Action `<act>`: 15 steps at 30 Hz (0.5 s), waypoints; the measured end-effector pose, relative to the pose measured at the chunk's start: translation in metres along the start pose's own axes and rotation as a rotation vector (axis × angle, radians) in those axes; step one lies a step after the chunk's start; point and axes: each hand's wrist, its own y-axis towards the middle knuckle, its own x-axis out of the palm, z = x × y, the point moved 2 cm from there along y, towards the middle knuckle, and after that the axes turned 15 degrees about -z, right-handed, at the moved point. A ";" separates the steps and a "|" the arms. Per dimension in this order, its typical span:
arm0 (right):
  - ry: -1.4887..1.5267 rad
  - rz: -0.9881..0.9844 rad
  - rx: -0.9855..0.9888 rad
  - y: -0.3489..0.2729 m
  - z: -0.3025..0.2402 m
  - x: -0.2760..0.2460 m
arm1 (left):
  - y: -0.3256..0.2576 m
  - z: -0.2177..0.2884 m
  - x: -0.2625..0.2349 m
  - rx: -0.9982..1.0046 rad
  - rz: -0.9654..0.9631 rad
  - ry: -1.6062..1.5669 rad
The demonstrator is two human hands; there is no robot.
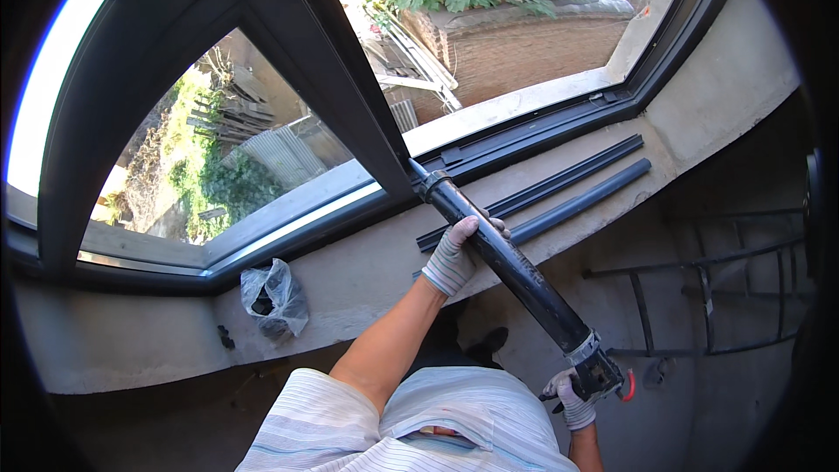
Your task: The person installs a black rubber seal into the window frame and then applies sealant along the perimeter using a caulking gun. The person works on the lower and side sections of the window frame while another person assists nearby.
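Observation:
A long black caulking gun [516, 275] slants across the view, its pale nozzle [415, 166] up against the dark window frame [384, 153] near the foot of the upright post. My left hand [454, 258], in a pale knit glove, wraps round the barrel in its front half. At the rear end, my right hand [572, 399], gloved as well, closes on the handle; the fingers and trigger are partly hidden by the gun body. A red hook-shaped piece [628, 386] sticks out at the gun's back. Whether sealant is coming out is too small to tell.
Two dark frame strips [581, 201] lie on the concrete sill [350, 297], partly behind the gun. A clear plastic bag [275, 301] with dark contents stands on the sill's left part. A dark metal ladder-like rack [708, 297] lies at the right. Outside are a brick wall [524, 57] and greenery.

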 end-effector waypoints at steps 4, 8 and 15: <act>-0.031 0.030 0.022 -0.001 -0.014 0.003 | -0.001 -0.002 -0.004 0.014 0.021 -0.009; -0.059 0.064 0.001 -0.003 -0.023 0.009 | 0.001 0.002 0.002 0.003 0.053 0.028; -0.450 0.283 -0.072 -0.016 -0.064 0.018 | 0.007 -0.006 0.004 0.062 0.136 -0.019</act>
